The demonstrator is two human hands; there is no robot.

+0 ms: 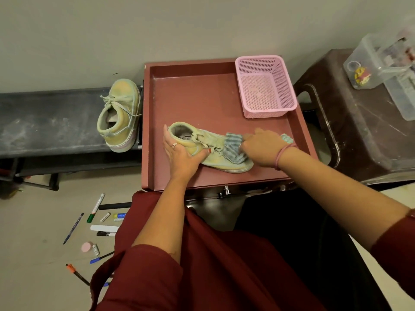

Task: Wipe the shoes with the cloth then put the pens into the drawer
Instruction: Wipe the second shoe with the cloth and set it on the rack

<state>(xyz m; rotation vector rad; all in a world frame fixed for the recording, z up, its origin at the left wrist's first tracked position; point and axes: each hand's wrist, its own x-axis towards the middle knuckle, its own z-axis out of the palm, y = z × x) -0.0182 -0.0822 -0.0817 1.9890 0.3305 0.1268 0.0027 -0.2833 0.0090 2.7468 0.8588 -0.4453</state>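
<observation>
The left hand (pixel 179 153) holds the heel of the shoe (pixel 211 149) in the drawer's (pixel 202 95) near half; the right hand (pixel 262 147) bunches the cloth (pixel 233 149) over its toe. Hard rubbing could skid the shoe. Pens (pixel 96 207) lie on the floor.

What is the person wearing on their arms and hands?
Both arms have dark red sleeves pushed up above the elbows, so the forearms are bare. The left hand has a ring on one finger and red-painted nails. The right hand has pink bands looped around its wrist.
</observation>
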